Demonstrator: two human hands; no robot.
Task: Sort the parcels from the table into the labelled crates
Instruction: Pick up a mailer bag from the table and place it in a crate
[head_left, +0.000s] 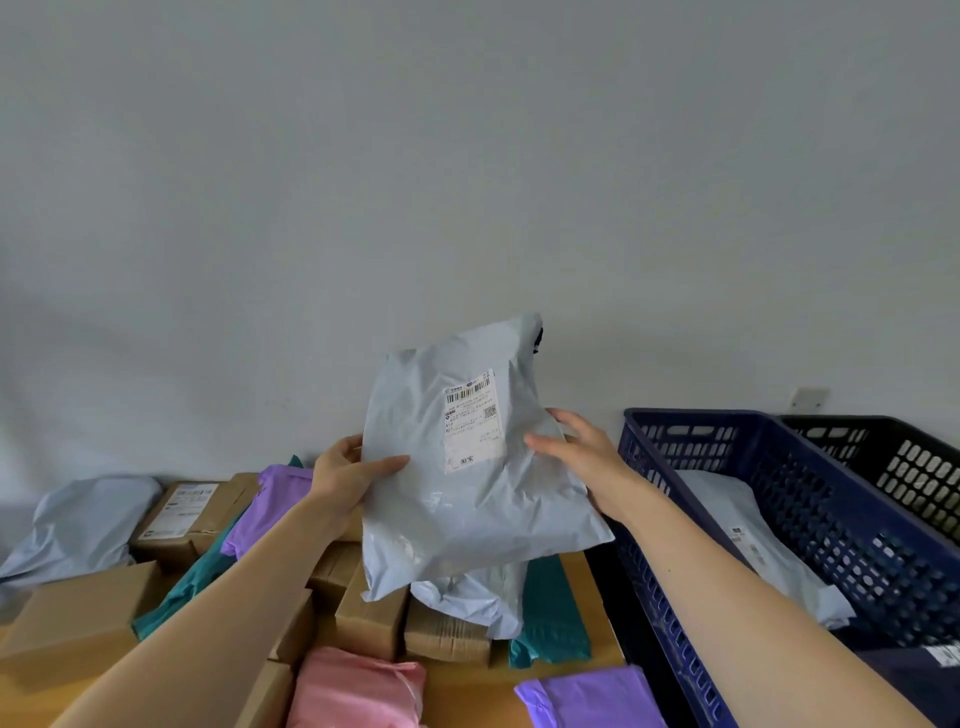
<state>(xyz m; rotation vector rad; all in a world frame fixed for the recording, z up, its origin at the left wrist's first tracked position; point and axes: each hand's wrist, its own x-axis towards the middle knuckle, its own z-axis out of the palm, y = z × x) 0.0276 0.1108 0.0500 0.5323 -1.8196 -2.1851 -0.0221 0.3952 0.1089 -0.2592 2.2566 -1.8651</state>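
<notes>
Two grips: left hand, right hand hold grey mailer | label print illegible | blue crate cropped

No text can be read with certainty.

- The grey parcel carries a white shipping label on its front. It has a barcode along the top edge, a square code at the right and rows of small print (too blurred to read).
- The cardboard box at the left carries a box label on its top face. Its print is illegible.
- The white parcel in the blue crate bears a small label.
- The dark parcel at the lower right bears a corner label.
- Neither of these two labels is legible.
</notes>
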